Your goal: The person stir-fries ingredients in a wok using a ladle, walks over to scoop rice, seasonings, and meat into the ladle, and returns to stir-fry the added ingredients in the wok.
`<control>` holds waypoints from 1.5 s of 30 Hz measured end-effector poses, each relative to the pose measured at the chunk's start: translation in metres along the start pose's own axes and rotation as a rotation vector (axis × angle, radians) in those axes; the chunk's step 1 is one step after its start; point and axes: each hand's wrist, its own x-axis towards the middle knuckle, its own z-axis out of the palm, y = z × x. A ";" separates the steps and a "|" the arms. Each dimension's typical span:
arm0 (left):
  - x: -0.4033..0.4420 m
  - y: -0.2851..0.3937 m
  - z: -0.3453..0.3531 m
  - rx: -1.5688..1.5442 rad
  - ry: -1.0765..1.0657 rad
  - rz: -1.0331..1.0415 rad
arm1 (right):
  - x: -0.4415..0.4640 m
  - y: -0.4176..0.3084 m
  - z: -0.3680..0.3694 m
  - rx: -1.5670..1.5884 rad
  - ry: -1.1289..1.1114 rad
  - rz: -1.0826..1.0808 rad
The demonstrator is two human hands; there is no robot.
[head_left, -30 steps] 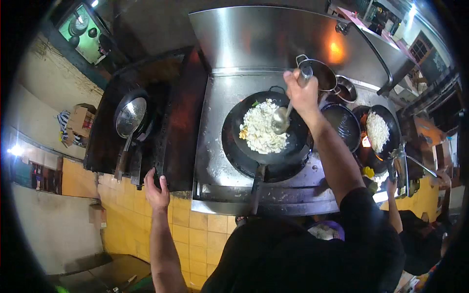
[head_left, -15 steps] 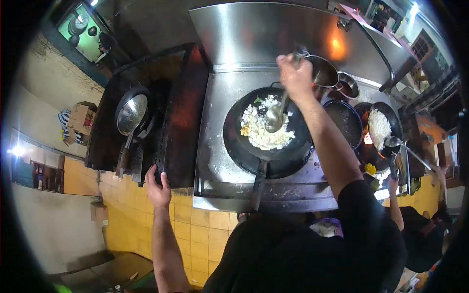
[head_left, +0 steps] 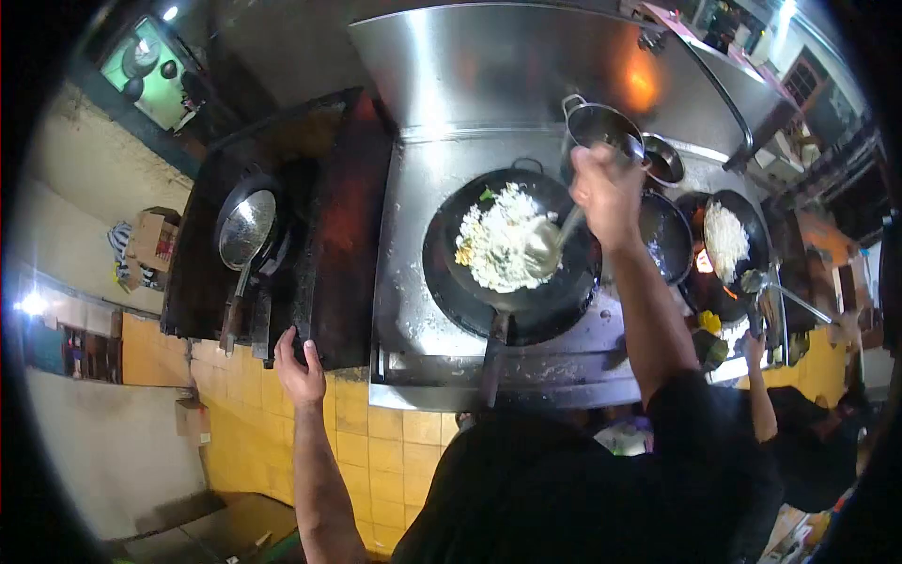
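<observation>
My right hand (head_left: 609, 193) is closed around the handle of a metal ladle (head_left: 542, 246) above the right side of a black wok (head_left: 564, 289). The ladle's bowl lies in white rice (head_left: 498, 228), which has some yellowish bits at its left and a green leaf at the top. The wok's long handle (head_left: 495, 362) points toward me, untouched by either hand. My left hand (head_left: 301, 367) has its fingers apart and holds nothing. It is at the front edge of a dark stove (head_left: 343, 310); contact is hard to tell.
Left, a metal strainer (head_left: 249, 230) rests over a dark pan. Behind my right hand stand a metal pot (head_left: 601, 122) and a small bowl (head_left: 665, 160). At right, another person's hands (head_left: 754, 348) work a wok of white food (head_left: 725, 242) beside flames (head_left: 703, 260).
My right hand has moved right and toward me, bringing the ladle's bowl to the right side of the rice. The left hand has barely shifted.
</observation>
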 end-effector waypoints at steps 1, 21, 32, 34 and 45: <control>0.001 0.003 0.000 0.001 0.011 -0.010 | 0.001 0.001 -0.014 0.020 0.000 -0.012; 0.005 0.006 -0.002 -0.075 0.027 -0.010 | 0.036 0.007 0.017 0.111 -0.060 -0.112; -0.001 0.005 0.001 -0.077 0.009 0.013 | 0.011 0.053 -0.009 -0.148 -0.286 -0.138; 0.000 -0.006 0.003 -0.099 0.020 0.048 | -0.005 0.022 -0.025 -0.084 -0.147 -0.077; 0.003 0.008 0.002 -0.038 0.016 -0.008 | 0.034 0.047 0.005 0.118 0.058 -0.068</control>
